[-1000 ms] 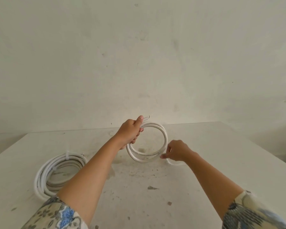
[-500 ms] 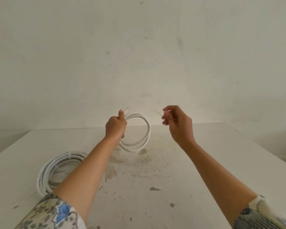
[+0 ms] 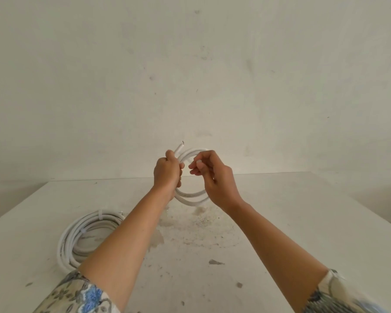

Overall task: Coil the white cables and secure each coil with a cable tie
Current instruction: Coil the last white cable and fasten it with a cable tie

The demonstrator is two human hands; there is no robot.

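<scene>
Desk (image 3: 303,222), left: large coil (image 3: 88,236) lying flat, white ties (image 3: 101,214) round it; judged done. Centre: left hand (image 3: 167,171), fingers wrapped round the small coil (image 3: 191,196), held upright above the desk, cut end poking past the thumb. Right: right hand (image 3: 212,175) just beside the coil's top, fingers drawn together at the tips; whether they pinch a cable tie cannot be told. Step: securing this coil. Next: a tie looped round the gripped turns without letting them spring.

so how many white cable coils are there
2. The small coil is gripped in the left hand above the table; the larger coil lies on the table at left, partly hidden by the left forearm.
</scene>
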